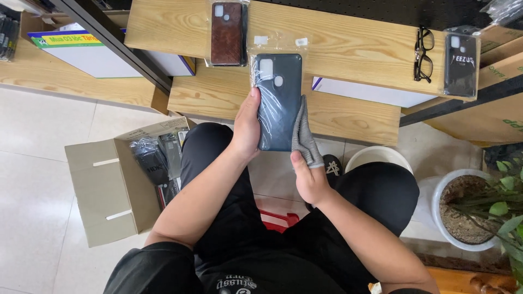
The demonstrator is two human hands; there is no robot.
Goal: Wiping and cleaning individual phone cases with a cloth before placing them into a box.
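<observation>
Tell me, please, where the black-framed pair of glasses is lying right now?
In the head view, the black-framed pair of glasses lies at the upper right on the light wooden shelf, just left of a dark phone case in a clear plastic sleeve.

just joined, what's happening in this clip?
A seated person holds a dark phone case in a clear plastic sleeve in the left hand. The right hand presses a grey cloth against the sleeve's right edge. On the wooden shelf lie a brown packaged case, black glasses and another black packaged case. An open cardboard box of packaged cases sits on the floor.
</observation>
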